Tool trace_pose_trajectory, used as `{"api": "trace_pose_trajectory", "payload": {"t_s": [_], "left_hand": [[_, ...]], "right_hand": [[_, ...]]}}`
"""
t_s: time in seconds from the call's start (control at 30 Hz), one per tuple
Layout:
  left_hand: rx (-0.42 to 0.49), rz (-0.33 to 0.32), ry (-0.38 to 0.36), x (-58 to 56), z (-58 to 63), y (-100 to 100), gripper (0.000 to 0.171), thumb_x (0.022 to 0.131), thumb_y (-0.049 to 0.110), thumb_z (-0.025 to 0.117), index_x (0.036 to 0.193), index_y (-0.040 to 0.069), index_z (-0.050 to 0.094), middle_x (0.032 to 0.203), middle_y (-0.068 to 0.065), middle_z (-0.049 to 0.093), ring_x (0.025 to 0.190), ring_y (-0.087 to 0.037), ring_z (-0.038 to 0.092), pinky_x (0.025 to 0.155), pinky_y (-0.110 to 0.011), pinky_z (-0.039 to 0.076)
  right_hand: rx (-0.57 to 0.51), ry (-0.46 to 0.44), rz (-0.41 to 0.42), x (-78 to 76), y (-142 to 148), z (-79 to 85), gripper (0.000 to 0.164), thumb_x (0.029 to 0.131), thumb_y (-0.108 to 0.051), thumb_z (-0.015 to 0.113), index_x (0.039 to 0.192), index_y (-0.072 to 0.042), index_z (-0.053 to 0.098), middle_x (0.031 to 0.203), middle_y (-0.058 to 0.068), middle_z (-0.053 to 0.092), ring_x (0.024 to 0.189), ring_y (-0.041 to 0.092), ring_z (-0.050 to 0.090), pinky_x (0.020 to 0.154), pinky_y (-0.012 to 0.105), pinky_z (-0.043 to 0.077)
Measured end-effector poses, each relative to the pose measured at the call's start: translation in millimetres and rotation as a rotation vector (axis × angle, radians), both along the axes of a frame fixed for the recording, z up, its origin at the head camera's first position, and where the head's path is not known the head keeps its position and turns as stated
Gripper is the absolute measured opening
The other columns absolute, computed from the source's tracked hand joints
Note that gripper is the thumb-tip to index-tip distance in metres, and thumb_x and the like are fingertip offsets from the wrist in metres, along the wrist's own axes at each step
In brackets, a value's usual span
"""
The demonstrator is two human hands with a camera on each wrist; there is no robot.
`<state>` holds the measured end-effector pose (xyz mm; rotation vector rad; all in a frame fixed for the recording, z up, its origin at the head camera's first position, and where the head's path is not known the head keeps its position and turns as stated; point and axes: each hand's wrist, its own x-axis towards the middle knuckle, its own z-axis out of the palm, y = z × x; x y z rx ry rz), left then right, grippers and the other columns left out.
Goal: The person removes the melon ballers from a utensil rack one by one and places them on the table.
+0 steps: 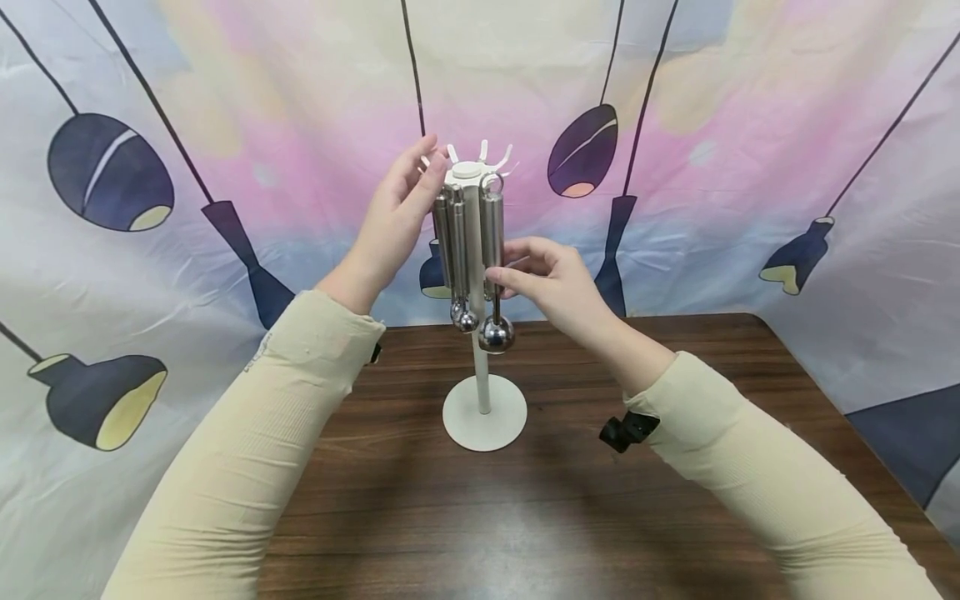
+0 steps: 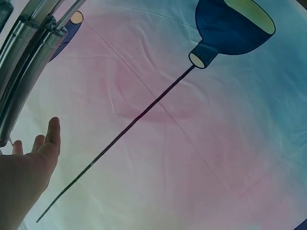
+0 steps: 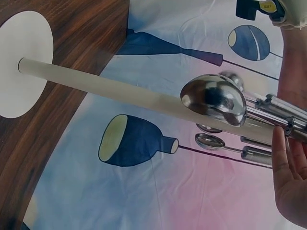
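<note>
A white stand point(image 1: 480, 367) with a ring of hooks at its top rises from a round base point(image 1: 486, 433). Several metal scoops with long cylindrical handles hang from it. My right hand point(image 1: 551, 279) pinches the handle of the nearest, large-bowled scoop point(image 1: 497, 333) between thumb and fingers. Its rounded bowl point(image 3: 213, 98) hangs downward beside the pole. At the top left of the stand, my left hand point(image 1: 401, 200) has its thumb and fingers about the hooks, next to two narrower hanging scoops point(image 1: 459, 250). The left wrist view shows those fingers point(image 2: 53, 136) mostly straight, near metal handles point(image 2: 29, 72).
The stand is on a dark wooden table point(image 1: 420, 500). A cloth backdrop point(image 1: 315, 125) printed with lamps hangs close behind it. In the right wrist view, a smaller spoon point(image 3: 209, 141) hangs on the pole's other side.
</note>
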<state>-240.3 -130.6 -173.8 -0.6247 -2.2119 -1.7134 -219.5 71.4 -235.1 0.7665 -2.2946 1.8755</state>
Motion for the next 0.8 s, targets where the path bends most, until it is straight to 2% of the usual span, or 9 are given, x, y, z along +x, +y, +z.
{"api": "trace_pose_trajectory", "payload": {"t_s": [0.17,0.37,0.5,0.63,0.8], "left_hand": [[-0.002,0.007,0.008,0.8,-1.0,0.1,0.055,0.105,0.028,0.045,0.155,0.011,0.031,0.157,-0.006,0.04,0.142,-0.016,0.042,0.117,-0.032,0.035],[0.002,0.021,0.026,3.4,-2.3,-1.0,0.058,0.103,0.026,0.049,0.156,0.011,0.029,0.156,-0.006,0.041,0.141,-0.018,0.043,0.116,-0.032,0.035],[0.028,0.003,0.036,3.9,-4.2,-1.7,0.061,0.101,0.023,0.052,0.156,0.01,0.028,0.156,-0.007,0.04,0.141,-0.018,0.042,0.116,-0.033,0.036],[0.04,0.012,0.031,5.1,-4.5,-1.1,0.066,0.097,0.022,0.058,0.155,0.013,0.03,0.154,-0.006,0.041,0.142,-0.016,0.04,0.117,-0.036,0.035],[0.039,0.039,0.026,7.1,-3.7,-0.4,0.07,0.092,0.023,0.066,0.154,0.017,0.034,0.15,-0.005,0.044,0.14,-0.013,0.042,0.115,-0.037,0.038]], "right_hand": [[0.027,0.016,-0.011,5.1,7.2,2.5,0.032,0.092,-0.014,0.069,0.122,-0.002,0.065,0.109,0.014,0.071,0.08,0.015,0.069,0.082,0.035,0.059],[0.044,0.002,-0.055,12.9,17.8,2.5,0.032,0.091,-0.02,0.072,0.119,-0.007,0.066,0.101,0.01,0.073,0.079,0.022,0.072,0.083,0.032,0.057],[0.02,-0.003,-0.076,16.8,25.8,-2.0,0.031,0.09,-0.019,0.072,0.119,-0.006,0.067,0.098,0.004,0.074,0.074,0.019,0.072,0.078,0.031,0.058],[-0.005,-0.022,-0.095,20.4,33.7,-8.9,0.031,0.09,-0.017,0.072,0.118,-0.005,0.068,0.092,-0.003,0.073,0.07,0.016,0.071,0.07,0.03,0.057],[-0.004,-0.069,-0.12,23.8,41.5,-18.7,0.031,0.09,-0.021,0.073,0.117,-0.006,0.068,0.089,-0.008,0.074,0.069,0.017,0.071,0.072,0.027,0.055]]}}
